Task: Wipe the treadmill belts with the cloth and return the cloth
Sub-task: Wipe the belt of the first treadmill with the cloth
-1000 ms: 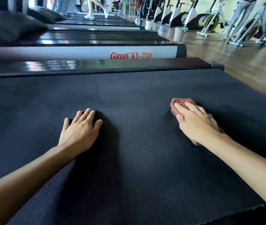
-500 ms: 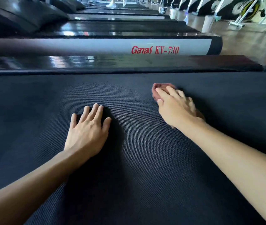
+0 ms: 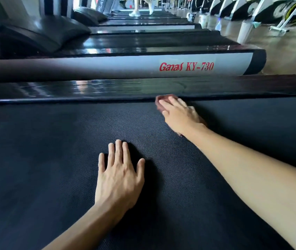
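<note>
under the right hand [image 3: 179,116], flat-fingered, the cloth [image 3: 163,99] is pressed onto the belt [image 3: 53,150], against the side rail [image 3: 89,87]; left hand [image 3: 120,175] spread flat, holding nothing; wiping step underway; next stroke probably needs unwiped belt.

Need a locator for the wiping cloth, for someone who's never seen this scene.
Take the wide dark treadmill belt in the foreground and follow it to its far edge, by the glossy black side rail. There the right hand presses flat on the cloth, which pokes out past the fingers. It is the only reddish-brown thing on the black belt; the left hand rests on bare belt.
</note>
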The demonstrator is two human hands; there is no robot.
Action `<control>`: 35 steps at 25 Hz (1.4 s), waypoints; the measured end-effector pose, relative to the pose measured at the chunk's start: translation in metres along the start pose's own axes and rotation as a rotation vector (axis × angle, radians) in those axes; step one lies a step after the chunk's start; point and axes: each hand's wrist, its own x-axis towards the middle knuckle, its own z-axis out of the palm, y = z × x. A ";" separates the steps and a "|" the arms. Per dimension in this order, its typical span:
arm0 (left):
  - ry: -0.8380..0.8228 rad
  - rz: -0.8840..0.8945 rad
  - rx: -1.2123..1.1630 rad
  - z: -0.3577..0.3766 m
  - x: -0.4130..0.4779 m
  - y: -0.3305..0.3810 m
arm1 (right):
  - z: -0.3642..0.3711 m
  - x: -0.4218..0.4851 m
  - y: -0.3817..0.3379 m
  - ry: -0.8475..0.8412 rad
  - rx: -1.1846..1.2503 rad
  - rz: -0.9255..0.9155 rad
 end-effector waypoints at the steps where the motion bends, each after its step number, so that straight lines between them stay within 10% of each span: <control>1: 0.000 0.003 0.007 0.000 0.000 0.000 | 0.002 -0.004 0.008 0.043 -0.021 0.167; 3: -0.008 0.005 0.017 0.000 0.000 0.000 | 0.011 -0.025 -0.005 0.118 -0.110 0.263; 8: -0.014 0.004 0.034 0.000 0.000 0.000 | 0.001 -0.029 -0.038 0.039 -0.031 -0.307; 14: -0.020 0.013 0.035 0.005 0.002 -0.001 | -0.014 -0.060 0.044 0.025 -0.078 0.209; 35: -0.059 0.221 0.073 -0.013 -0.111 0.078 | -0.057 -0.379 0.048 0.018 -0.006 -0.045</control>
